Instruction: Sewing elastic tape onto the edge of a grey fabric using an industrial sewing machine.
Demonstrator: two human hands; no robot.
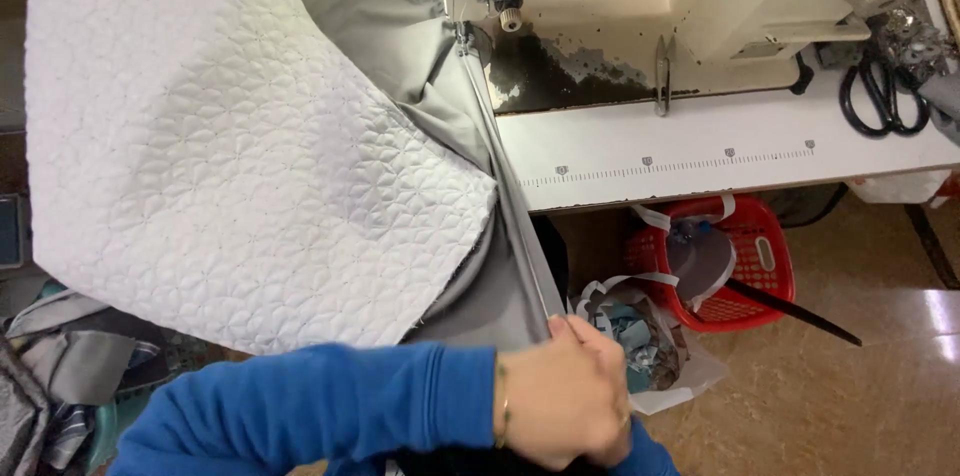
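Head view: left hand (565, 401) pinches grey fabric (510, 266); right hand hidden. Below the worktop (700, 161), a red basket (765, 271) holds scraps.

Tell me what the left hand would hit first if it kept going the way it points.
Likely the scrap-filled bag just past the left hand, which pinches the grey fabric edge; the red basket lies beyond. Depth is unclear.

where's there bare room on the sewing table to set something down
The white table top is bare between the grey fabric edge and the black scissors, along the printed ruler strip. It is crowded left, under the quilted panel, and by the needle. One hand grips the fabric low.
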